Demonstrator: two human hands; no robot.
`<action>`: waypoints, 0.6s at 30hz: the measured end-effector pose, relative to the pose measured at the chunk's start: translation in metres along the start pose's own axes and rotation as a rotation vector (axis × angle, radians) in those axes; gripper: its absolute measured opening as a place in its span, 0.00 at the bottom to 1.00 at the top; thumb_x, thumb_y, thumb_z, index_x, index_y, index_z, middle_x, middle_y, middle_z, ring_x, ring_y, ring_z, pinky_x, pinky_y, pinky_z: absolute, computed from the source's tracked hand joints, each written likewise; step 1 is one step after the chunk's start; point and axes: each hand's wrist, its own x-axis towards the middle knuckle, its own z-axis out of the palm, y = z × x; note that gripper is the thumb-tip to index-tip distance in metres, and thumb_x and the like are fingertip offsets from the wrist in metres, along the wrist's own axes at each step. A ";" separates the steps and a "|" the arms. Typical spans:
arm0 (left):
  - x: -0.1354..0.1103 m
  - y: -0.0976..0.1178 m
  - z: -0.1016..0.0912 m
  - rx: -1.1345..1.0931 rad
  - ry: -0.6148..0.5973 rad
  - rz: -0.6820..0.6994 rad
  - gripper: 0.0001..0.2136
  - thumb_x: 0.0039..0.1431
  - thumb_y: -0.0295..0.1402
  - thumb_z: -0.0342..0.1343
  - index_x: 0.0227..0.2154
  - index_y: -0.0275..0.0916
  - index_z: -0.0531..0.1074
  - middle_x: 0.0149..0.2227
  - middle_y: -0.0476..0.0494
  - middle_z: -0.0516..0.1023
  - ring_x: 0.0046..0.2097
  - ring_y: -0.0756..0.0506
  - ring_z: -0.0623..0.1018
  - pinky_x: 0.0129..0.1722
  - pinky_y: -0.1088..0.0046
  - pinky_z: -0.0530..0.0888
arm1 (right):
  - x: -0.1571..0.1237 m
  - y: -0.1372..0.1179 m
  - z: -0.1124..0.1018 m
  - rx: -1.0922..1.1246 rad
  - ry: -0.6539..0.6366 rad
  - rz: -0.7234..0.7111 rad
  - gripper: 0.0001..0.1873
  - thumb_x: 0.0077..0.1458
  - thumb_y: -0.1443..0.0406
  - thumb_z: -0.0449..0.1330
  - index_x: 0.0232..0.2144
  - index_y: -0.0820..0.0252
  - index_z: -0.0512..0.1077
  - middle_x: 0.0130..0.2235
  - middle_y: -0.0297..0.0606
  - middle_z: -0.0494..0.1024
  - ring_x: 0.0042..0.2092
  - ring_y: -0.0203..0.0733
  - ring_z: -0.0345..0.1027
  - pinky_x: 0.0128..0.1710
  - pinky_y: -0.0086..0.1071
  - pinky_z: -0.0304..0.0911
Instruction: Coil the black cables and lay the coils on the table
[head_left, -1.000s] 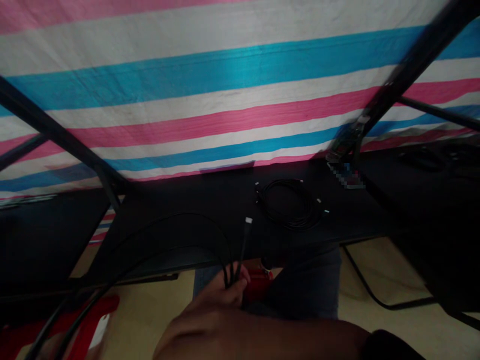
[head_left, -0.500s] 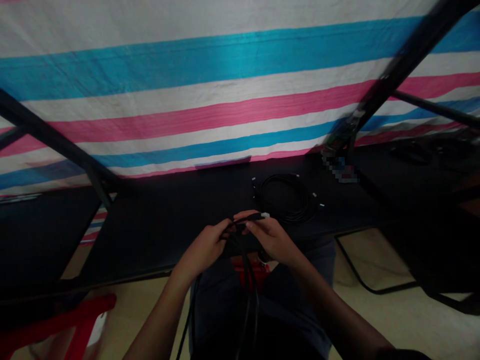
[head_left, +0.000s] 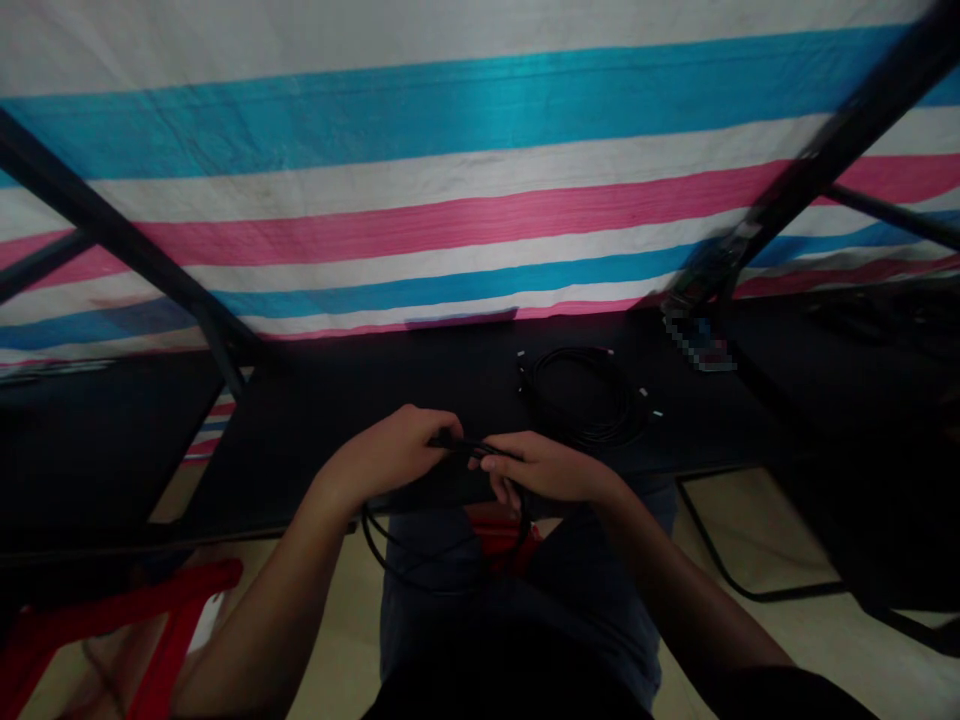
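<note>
Black cable (head_left: 475,446) is pinched in left grip (head_left: 401,446) and right grip (head_left: 546,466); bottle (head_left: 705,276) contents unclear.

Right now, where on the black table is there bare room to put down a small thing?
Widest bare patch of the black table: between left frame bar, striped sheet and left hand. A smaller one: right of the coiled black cables, in front of the bottle. Crowded: those cables, and middle front, where left hand and right hand hold another cable.

Dim, faint sheen on striped sheet (head_left: 495,100), murky tabletop (head_left: 337,385)
</note>
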 end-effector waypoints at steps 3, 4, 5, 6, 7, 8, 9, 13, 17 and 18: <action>0.003 -0.010 -0.006 -0.125 -0.039 0.005 0.09 0.61 0.38 0.56 0.35 0.40 0.79 0.29 0.49 0.78 0.32 0.46 0.76 0.32 0.74 0.68 | 0.000 0.001 0.000 0.029 0.096 -0.009 0.19 0.67 0.52 0.53 0.32 0.59 0.69 0.21 0.26 0.69 0.21 0.32 0.63 0.24 0.26 0.58; 0.005 -0.014 -0.007 -0.197 -0.080 -0.011 0.11 0.61 0.40 0.56 0.35 0.40 0.78 0.25 0.50 0.76 0.28 0.47 0.75 0.29 0.75 0.67 | -0.001 0.003 -0.001 0.054 0.123 -0.013 0.20 0.67 0.51 0.53 0.31 0.59 0.68 0.20 0.26 0.68 0.20 0.31 0.63 0.23 0.26 0.58; 0.007 -0.017 -0.006 -0.279 -0.130 -0.031 0.12 0.61 0.43 0.56 0.35 0.40 0.78 0.22 0.52 0.74 0.25 0.48 0.73 0.26 0.75 0.66 | -0.002 0.006 -0.002 0.100 0.142 -0.018 0.21 0.66 0.49 0.53 0.30 0.59 0.68 0.20 0.26 0.68 0.20 0.32 0.63 0.22 0.26 0.58; 0.009 -0.020 -0.005 -0.363 -0.177 -0.050 0.13 0.61 0.44 0.57 0.36 0.39 0.77 0.21 0.53 0.72 0.23 0.49 0.72 0.24 0.76 0.65 | -0.003 0.011 -0.004 0.163 0.158 -0.024 0.23 0.65 0.47 0.54 0.29 0.58 0.68 0.19 0.26 0.68 0.20 0.33 0.65 0.22 0.27 0.60; 0.011 -0.023 -0.003 -0.444 -0.207 -0.067 0.14 0.61 0.45 0.57 0.37 0.39 0.76 0.20 0.53 0.72 0.21 0.49 0.71 0.23 0.77 0.65 | -0.005 0.015 -0.005 0.232 0.183 -0.036 0.24 0.64 0.46 0.54 0.29 0.58 0.68 0.19 0.27 0.69 0.20 0.34 0.67 0.22 0.27 0.61; 0.013 -0.026 -0.001 -0.519 -0.217 -0.073 0.14 0.61 0.46 0.58 0.37 0.39 0.76 0.19 0.53 0.71 0.20 0.50 0.71 0.22 0.77 0.65 | -0.006 0.020 -0.007 0.299 0.222 -0.053 0.25 0.63 0.45 0.54 0.28 0.58 0.68 0.19 0.27 0.69 0.20 0.35 0.68 0.22 0.28 0.62; 0.015 -0.029 0.001 -0.595 -0.207 -0.067 0.14 0.61 0.46 0.59 0.37 0.39 0.76 0.19 0.54 0.70 0.20 0.51 0.70 0.21 0.78 0.66 | -0.008 0.025 -0.008 0.361 0.273 -0.069 0.25 0.63 0.45 0.55 0.27 0.58 0.68 0.18 0.28 0.70 0.20 0.36 0.69 0.22 0.28 0.63; 0.024 -0.041 0.012 -0.913 -0.117 -0.023 0.13 0.61 0.44 0.61 0.34 0.39 0.74 0.16 0.61 0.57 0.16 0.55 0.57 0.21 0.76 0.72 | -0.014 0.036 -0.013 0.589 0.490 -0.085 0.24 0.57 0.46 0.62 0.25 0.59 0.68 0.19 0.32 0.74 0.21 0.38 0.72 0.20 0.27 0.65; 0.032 -0.048 0.025 -1.192 -0.032 -0.005 0.14 0.59 0.44 0.64 0.37 0.37 0.75 0.20 0.59 0.58 0.18 0.56 0.56 0.17 0.79 0.69 | -0.016 0.038 -0.018 0.771 0.701 -0.045 0.23 0.52 0.47 0.68 0.27 0.59 0.69 0.21 0.32 0.76 0.18 0.36 0.70 0.16 0.26 0.63; 0.035 -0.048 0.028 -1.250 -0.003 -0.007 0.15 0.59 0.44 0.65 0.38 0.36 0.75 0.20 0.59 0.58 0.18 0.57 0.56 0.16 0.81 0.67 | -0.016 0.039 -0.020 0.794 0.739 -0.036 0.22 0.52 0.47 0.68 0.27 0.59 0.69 0.21 0.32 0.76 0.18 0.35 0.69 0.15 0.25 0.62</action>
